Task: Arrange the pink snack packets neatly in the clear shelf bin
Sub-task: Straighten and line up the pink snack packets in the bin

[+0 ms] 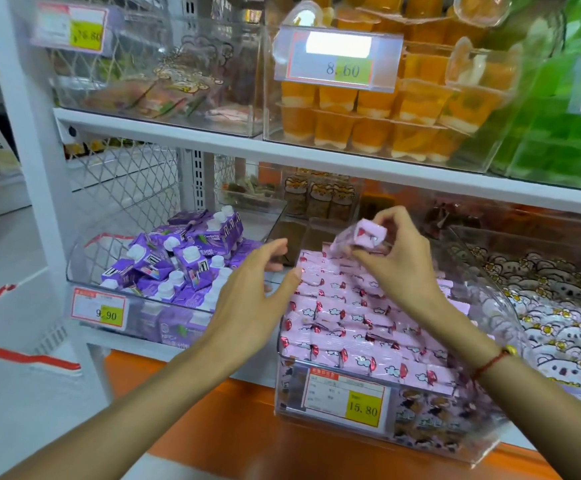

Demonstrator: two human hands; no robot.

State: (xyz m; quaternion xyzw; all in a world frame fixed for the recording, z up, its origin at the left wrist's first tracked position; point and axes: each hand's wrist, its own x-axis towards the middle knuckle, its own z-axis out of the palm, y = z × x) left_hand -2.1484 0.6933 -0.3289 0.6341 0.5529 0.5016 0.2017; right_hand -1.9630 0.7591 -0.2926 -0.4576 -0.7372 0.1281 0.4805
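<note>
A clear shelf bin [483, 441] on the lower shelf holds several pink snack packets [348, 323] laid in overlapping rows. My right hand [396, 258] hovers over the back of the bin and pinches one pink packet [365, 235] lifted above the rows. My left hand [254, 292] has its fingers straight, its fingertips near the bin's left edge, beside the upper packets; it holds nothing. A price tag reading 15.80 [348, 398] is on the bin's front.
A bin of purple cartons [178, 265] stands to the left, and a bin of white floral packets [559, 320] to the right. The white shelf board [282, 150] overhangs, carrying orange jelly cups [379, 119] and green items. Brown snack bins sit behind.
</note>
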